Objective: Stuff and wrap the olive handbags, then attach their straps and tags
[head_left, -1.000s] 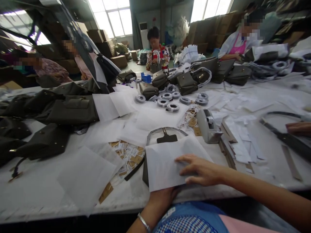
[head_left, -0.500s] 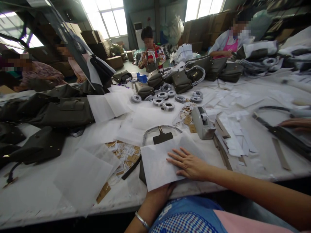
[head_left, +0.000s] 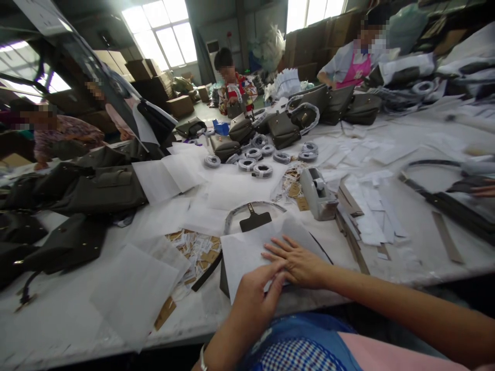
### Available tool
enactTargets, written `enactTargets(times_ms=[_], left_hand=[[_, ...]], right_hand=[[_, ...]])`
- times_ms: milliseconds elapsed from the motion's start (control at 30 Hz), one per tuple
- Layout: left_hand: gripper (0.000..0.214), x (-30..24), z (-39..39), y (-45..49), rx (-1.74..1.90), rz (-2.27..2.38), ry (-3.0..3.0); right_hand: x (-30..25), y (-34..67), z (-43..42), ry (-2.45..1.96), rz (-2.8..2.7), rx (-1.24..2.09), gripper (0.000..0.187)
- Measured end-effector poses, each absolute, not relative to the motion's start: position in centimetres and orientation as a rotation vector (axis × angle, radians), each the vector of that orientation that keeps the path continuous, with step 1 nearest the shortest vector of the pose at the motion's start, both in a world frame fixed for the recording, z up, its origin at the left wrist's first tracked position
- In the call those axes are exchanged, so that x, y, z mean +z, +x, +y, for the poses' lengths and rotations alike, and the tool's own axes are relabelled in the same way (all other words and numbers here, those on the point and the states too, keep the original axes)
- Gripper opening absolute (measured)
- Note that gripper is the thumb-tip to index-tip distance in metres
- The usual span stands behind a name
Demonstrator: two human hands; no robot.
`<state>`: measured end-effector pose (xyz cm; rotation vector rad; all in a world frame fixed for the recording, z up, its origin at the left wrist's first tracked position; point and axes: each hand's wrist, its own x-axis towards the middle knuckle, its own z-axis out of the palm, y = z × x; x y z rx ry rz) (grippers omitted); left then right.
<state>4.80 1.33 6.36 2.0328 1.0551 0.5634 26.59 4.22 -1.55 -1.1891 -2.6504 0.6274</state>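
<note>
A white tissue sheet (head_left: 247,252) covers a dark handbag (head_left: 224,281) at the near table edge. The bag's wrapped loop handle (head_left: 232,216) and dark tab (head_left: 255,221) stick out beyond the sheet. My right hand (head_left: 296,260) lies flat and open on the sheet, fingers spread towards the left. My left hand (head_left: 253,293) rests on the sheet's lower part, its fingers stretched up against my right thumb. Neither hand holds anything.
A grey tape dispenser (head_left: 319,193) stands right of the bag, with tape rolls (head_left: 251,165) behind it. Dark bags (head_left: 96,185) pile at left. Loose tissue sheets (head_left: 135,293) and paper tags (head_left: 197,250) lie near. Another person's hand (head_left: 483,190) touches a dark strap (head_left: 444,198).
My left hand has come up from below the table edge and now lies on top of the sheet. My right hand stayed flat, shifting slightly.
</note>
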Motion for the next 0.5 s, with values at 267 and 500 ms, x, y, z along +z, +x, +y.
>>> enactTargets(times_ms=[267,500], left_hand=[[0.049,-2.8,5.4,3.1,0.32,1.279,2.694],[0.049,-2.6,5.0,3.0,0.35,1.285,2.709]], right_hand=[[-1.2,27.7,6.1,-1.131,-2.518,0.864,0.064],[-1.0,28.2,6.2,-1.043,-2.537,0.759,0.036]])
